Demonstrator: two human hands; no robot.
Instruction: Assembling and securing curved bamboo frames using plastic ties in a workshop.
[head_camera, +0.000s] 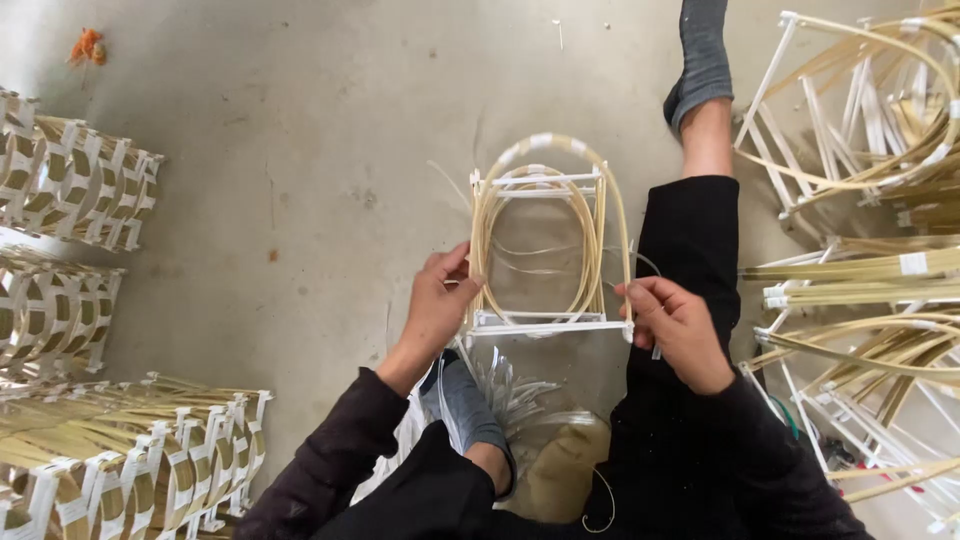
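While left hand (437, 305) pinches left upright and right hand (672, 325) grips near right corner, arched bamboo frame (545, 245) sits centre above floor (300, 150); keep base level; finished stacks (80, 180) far left.

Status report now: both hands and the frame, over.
Left hand and right hand each grip the arched cane frame at its base. Frame upright above the floor. Nothing blocking.

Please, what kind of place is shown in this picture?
Probably a small handicraft workshop with a bare concrete floor. The person sits there, left hand and right hand holding an arched bamboo frame. Finished stacks lie on one side, loose frames on the other.
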